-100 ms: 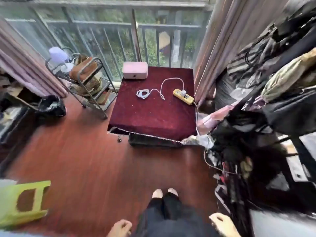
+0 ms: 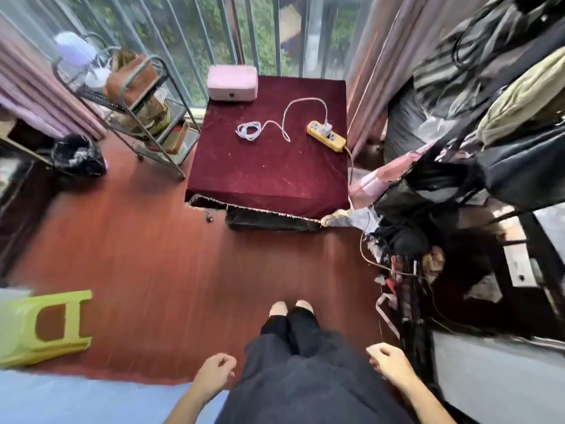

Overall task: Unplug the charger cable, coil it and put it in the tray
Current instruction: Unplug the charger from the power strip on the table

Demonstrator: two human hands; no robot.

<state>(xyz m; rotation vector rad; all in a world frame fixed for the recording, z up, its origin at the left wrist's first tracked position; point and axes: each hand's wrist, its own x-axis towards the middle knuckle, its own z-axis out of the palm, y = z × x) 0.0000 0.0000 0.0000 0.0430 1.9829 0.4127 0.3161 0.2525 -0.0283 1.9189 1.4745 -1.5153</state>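
Observation:
A white charger cable (image 2: 282,123) lies on the dark red table (image 2: 269,172). Its white plug (image 2: 326,128) sits in a yellow power strip (image 2: 326,136) at the table's right edge, and its other end is bunched in a small coil (image 2: 248,131) at the left. A pink box (image 2: 232,83) stands at the table's back left corner. My left hand (image 2: 215,376) and my right hand (image 2: 389,364) hang beside my legs, far from the table, fingers loosely curled and holding nothing.
A metal shelf cart (image 2: 131,102) with bags stands left of the table, with a black bin bag (image 2: 79,156) beside it. A green plastic stool (image 2: 42,325) lies at the left. Clothes and bags crowd a rack (image 2: 458,179) on the right. Red wooden floor (image 2: 171,270) lies between me and the table.
The view has drawn closer to the table, and both hands show more fully at the bottom. The cable and power strip lie unchanged.

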